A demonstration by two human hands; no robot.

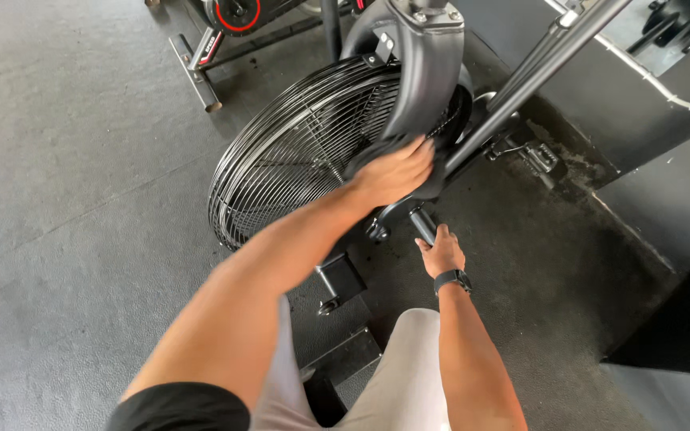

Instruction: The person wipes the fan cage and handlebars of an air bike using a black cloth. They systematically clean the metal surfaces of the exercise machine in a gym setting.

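Cloth (377, 150), dark and crumpled, lies under my left hand (393, 172), pressed flat against the black frame (425, 72) of the fan bike, just where the frame meets the round wire cage (281, 160) of the fan wheel. My fingers are spread and laid over the cloth more than closed around it, so I hold it by pressure of the palm and not by a real grasp. I judge the cloth to be soft and light, easy to bunch, and it can slide away on the smooth painted frame if the palm lifts; the better place to hold it is the gathered middle, with the edges tucked under the fingers so they do not catch in the wires. My right hand (441, 251), with a dark watch (452, 280) on the wrist, is closed around a short black peg (423, 223) low on the bike, near the bottom of the frame. This peg looks stiff and fixed, a good support. The bike itself seems heavy and stable on the grey rubber floor (81, 199). A second machine (233, 20) stands farther back, well apart. The pedal (538, 157) shows on the far side, beyond the slanted handle bar (537, 76).
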